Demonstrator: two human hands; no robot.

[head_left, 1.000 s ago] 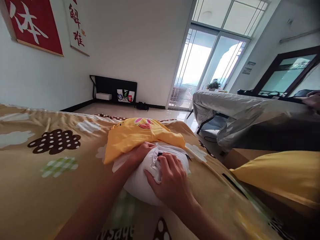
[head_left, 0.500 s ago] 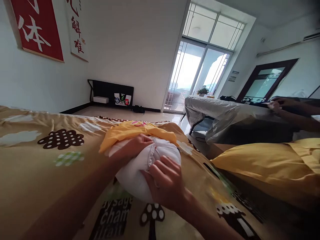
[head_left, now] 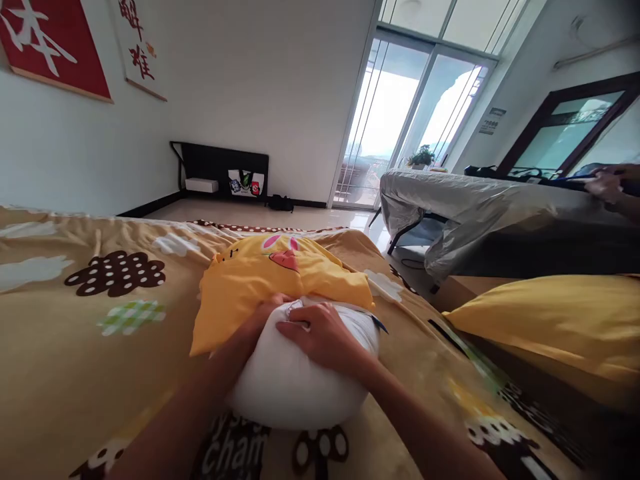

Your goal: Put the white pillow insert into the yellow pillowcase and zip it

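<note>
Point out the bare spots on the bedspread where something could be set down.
Free: the tan patterned bedspread left of the yellow pillowcase, around the brown dotted cloud print. Crowded: mid-bed, where the left hand and right hand press the white pillow.
</note>
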